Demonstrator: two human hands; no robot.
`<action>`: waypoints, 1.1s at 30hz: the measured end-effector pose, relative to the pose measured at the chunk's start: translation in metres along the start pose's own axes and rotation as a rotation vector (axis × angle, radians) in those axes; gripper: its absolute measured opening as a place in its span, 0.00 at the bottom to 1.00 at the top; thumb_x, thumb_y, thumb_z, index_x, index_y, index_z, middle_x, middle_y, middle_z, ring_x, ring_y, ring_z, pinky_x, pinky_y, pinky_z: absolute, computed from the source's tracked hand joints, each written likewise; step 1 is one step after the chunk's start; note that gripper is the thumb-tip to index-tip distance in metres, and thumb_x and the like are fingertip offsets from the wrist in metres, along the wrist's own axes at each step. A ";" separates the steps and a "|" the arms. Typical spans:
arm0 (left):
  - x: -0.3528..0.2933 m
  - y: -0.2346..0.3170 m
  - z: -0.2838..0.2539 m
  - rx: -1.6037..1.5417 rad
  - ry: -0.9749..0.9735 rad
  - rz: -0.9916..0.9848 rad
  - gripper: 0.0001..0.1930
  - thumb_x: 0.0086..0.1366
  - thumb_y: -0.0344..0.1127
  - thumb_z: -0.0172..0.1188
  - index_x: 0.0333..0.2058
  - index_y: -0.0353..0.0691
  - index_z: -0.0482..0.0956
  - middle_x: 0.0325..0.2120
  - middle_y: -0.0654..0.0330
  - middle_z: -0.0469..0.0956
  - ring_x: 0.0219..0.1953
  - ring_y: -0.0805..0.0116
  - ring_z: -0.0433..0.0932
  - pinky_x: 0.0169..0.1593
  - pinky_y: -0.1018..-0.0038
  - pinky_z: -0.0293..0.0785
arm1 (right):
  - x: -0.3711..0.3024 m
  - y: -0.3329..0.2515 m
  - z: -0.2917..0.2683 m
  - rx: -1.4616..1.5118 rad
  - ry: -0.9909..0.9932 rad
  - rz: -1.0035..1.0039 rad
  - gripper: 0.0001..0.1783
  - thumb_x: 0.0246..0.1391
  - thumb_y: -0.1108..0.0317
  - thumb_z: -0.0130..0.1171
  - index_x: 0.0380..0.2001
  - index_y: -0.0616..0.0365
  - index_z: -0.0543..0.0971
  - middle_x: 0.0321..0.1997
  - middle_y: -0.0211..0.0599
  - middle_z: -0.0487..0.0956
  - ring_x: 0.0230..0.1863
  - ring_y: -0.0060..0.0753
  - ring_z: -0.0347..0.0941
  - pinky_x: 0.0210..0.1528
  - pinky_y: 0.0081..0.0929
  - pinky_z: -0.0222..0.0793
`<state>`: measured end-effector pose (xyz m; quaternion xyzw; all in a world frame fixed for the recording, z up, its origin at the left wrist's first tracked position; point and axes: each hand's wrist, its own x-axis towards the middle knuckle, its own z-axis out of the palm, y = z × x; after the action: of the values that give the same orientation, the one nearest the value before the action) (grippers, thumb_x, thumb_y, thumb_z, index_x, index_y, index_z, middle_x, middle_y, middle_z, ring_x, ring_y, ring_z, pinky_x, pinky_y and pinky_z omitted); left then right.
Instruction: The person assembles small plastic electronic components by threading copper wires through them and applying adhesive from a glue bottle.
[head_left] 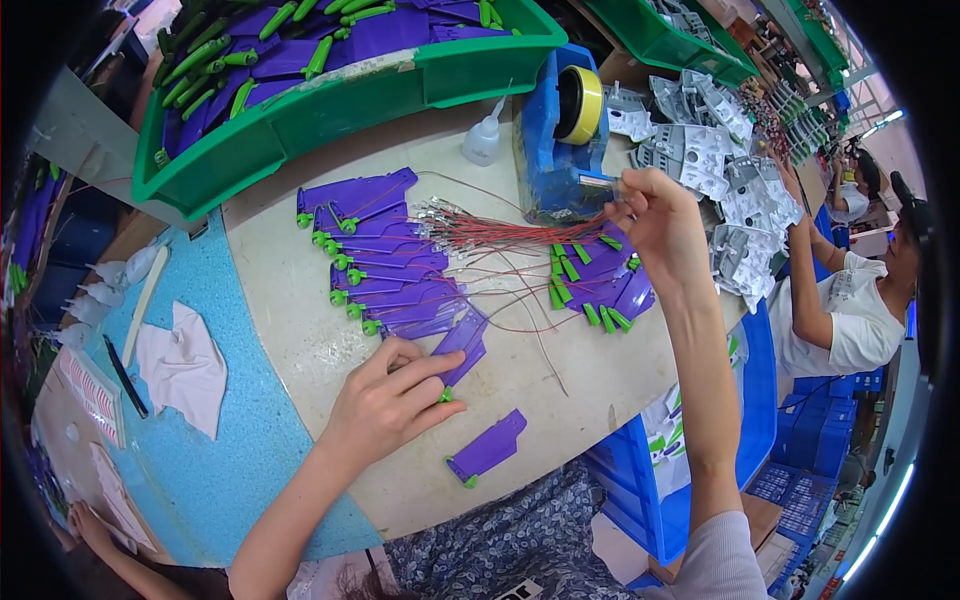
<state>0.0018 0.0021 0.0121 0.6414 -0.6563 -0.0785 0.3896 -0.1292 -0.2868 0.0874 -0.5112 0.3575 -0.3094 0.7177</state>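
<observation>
My left hand [385, 400] is closed on a flat purple part [467, 343] with a green end, its fingertips lying over the lower portion. This part sits at the near end of an overlapping row of similar purple parts [385, 255] with green knobs and thin red wires. My right hand [655, 215] is raised at the front of a blue tape dispenser [545, 185], thumb and fingers pinched on what looks like the end of a clear tape strip. The dispenser carries a yellow tape roll [580, 105]. A loose purple part [487, 447] lies nearer me.
Red wires [490, 232] lie bundled across the table beside more purple-green parts [605, 275]. A green bin [350, 95], white dropper bottle [482, 140] and grey moulded parts [690, 160] stand beyond. A blue crate [640, 490] is at right, a cloth [183, 370] at left. Other people work nearby.
</observation>
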 end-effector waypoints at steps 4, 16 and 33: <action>0.002 0.002 -0.002 0.011 0.000 0.007 0.21 0.46 0.38 0.76 0.19 0.38 0.69 0.44 0.63 0.84 0.36 0.60 0.73 0.36 0.70 0.74 | -0.019 0.015 0.005 -0.274 -0.022 0.028 0.13 0.56 0.67 0.60 0.18 0.55 0.75 0.22 0.22 0.68 0.29 0.18 0.65 0.41 0.27 0.67; 0.001 0.002 0.001 -0.087 0.052 -0.118 0.34 0.47 0.36 0.75 0.55 0.39 0.72 0.41 0.61 0.83 0.41 0.61 0.76 0.45 0.67 0.76 | -0.123 0.053 0.034 -0.388 -0.645 0.182 0.12 0.62 0.67 0.61 0.43 0.61 0.86 0.24 0.25 0.73 0.18 0.12 0.61 0.22 0.15 0.53; -0.013 0.020 0.018 0.168 0.219 -0.074 0.17 0.50 0.31 0.71 0.40 0.36 0.81 0.39 0.55 0.75 0.39 0.59 0.76 0.36 0.69 0.77 | -0.104 0.067 0.035 -0.868 -0.229 -0.554 0.10 0.57 0.77 0.62 0.42 0.68 0.81 0.26 0.31 0.79 0.21 0.19 0.73 0.22 0.17 0.67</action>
<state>-0.0270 0.0100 0.0064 0.7002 -0.5899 0.0327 0.4008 -0.1528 -0.1655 0.0516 -0.8673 0.2235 -0.2531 0.3657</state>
